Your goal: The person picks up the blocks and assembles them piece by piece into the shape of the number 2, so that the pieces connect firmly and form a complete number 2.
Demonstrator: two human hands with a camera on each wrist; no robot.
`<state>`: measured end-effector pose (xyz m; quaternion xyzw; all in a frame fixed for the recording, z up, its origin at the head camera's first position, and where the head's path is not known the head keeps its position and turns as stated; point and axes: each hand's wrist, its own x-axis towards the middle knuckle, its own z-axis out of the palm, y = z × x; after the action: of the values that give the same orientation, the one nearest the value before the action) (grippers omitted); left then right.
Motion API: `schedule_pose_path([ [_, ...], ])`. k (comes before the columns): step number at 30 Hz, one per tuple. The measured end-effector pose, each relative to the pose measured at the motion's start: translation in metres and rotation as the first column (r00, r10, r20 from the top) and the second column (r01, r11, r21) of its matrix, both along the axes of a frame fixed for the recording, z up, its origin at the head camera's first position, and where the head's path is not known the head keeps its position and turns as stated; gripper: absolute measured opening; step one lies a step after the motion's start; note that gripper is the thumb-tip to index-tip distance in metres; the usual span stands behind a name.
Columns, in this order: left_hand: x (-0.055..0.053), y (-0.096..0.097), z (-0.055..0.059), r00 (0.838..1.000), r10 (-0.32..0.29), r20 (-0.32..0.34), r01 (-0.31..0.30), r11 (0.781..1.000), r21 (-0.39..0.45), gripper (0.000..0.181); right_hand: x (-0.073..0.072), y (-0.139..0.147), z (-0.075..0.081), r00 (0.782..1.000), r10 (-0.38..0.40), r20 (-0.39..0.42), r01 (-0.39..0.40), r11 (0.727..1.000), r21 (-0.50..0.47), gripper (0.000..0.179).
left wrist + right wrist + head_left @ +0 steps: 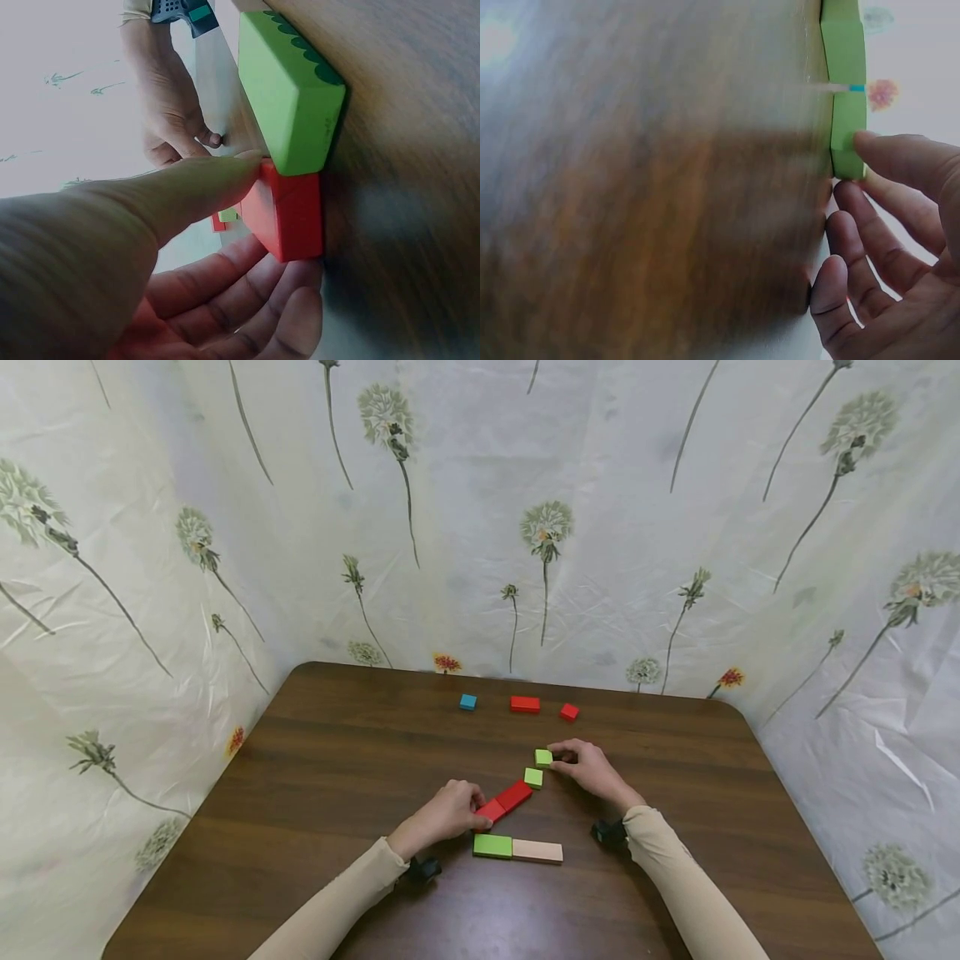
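My left hand [446, 810] holds the nearer of two red blocks [491, 811], thumb on one side and fingers on the other. The second red block [514, 795] lies end to end with it, slanting away to the right. Past that slanted pair sits a small light-green block [533, 778]. Slightly farther back, my right hand [592, 770] pinches another small light-green block [543, 757] by its right side. In the left wrist view, a longer green block [289, 94] with dark green scallops stands close against the held red block [289, 214].
A pale pink block [537, 852] adjoins the longer green block in front of the slanted pair. Along the back of the dark wooden table [337, 735] lie a blue block [468, 702], a red oblong block [525, 704] and a small red block [569, 712]. Flower-patterned sheeting [465, 527] surrounds the table.
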<state>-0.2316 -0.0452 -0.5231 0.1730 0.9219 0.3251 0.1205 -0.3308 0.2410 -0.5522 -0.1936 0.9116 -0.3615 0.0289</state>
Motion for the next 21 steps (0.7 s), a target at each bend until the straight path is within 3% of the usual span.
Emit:
schedule_pose_path([
  [21, -0.0011, 0.0006, -0.0007, 1.000, -0.005, -0.005, 0.005, 1.000, -0.006, 0.022, 0.0014, -0.0050, 0.0023, 0.999, 0.039, -0.015, -0.039, 0.999, 0.013, 0.035],
])
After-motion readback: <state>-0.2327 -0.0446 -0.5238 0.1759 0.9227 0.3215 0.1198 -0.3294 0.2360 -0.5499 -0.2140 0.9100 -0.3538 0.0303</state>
